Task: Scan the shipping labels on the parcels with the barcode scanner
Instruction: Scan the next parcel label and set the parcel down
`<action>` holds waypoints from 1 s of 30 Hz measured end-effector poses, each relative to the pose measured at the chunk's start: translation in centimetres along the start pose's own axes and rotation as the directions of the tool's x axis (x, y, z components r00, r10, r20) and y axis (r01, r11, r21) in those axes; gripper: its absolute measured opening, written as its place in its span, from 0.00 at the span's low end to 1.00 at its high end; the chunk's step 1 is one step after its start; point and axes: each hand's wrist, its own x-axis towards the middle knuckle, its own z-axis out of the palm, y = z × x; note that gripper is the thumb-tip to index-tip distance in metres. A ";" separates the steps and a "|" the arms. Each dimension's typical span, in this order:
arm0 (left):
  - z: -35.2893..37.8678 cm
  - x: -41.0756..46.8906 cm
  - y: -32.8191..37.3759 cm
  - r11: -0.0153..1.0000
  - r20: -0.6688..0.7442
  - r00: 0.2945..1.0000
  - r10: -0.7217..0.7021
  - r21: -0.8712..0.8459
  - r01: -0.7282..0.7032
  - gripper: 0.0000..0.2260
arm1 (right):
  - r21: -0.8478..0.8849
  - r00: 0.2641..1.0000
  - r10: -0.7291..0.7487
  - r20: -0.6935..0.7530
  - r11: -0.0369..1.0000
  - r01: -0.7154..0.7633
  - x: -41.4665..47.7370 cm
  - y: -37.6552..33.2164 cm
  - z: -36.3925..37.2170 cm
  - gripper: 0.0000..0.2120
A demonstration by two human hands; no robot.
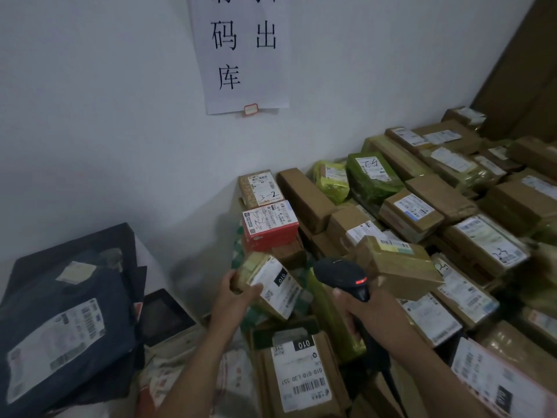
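Top of wall sign point(241, 64) off-frame

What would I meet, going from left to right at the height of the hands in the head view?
Dark blue mailing bag → left hand → small parcel held by that hand → barcode scanner → tilted brown parcel.

Wall point(105, 116): plain white, matte, fills the view from 9 to 1 o'clock. Paper sheet point(241, 55) stuck to it at 12 o'clock, with large black Chinese characters in two columns, its top cut off by the frame edge. Small red-edged tag point(250, 109) overlaps the sheet's bottom edge. Brown panel point(524, 70) at 2 o'clock, slanted in view, meets the wall. Light dim and even. Soft shadow low on the wall toward 7 o'clock.
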 end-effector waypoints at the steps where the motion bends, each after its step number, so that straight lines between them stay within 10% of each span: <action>1: -0.1 0.5 0.1 1.000 0.038 0.999 0.009 0.018 -0.010 0.34 | 0.004 1.000 0.018 -0.013 1.000 -0.018 0.2 0.1 0.1 0.23; 11: -0.1 6.4 -1.4 0.761 0.359 0.924 0.132 0.560 -0.326 0.43 | -0.044 0.992 0.100 -0.071 0.994 -0.103 1.8 0.9 1.5 0.19; 15: 1.3 7.3 -1.4 0.839 0.252 0.967 0.032 0.519 -0.163 0.47 | -0.108 0.986 0.139 -0.095 0.983 -0.149 2.1 1.0 1.8 0.19; 19: 3.3 7.4 -1.4 0.697 0.158 0.986 0.056 0.700 -0.152 0.48 | -0.127 0.984 0.157 -0.089 0.978 -0.168 2.1 0.8 1.8 0.19; 30: 3.2 8.2 -0.5 0.637 0.502 0.854 0.139 0.614 -0.465 0.32 | -0.112 0.986 0.139 -0.091 0.982 -0.149 2.0 1.2 1.0 0.18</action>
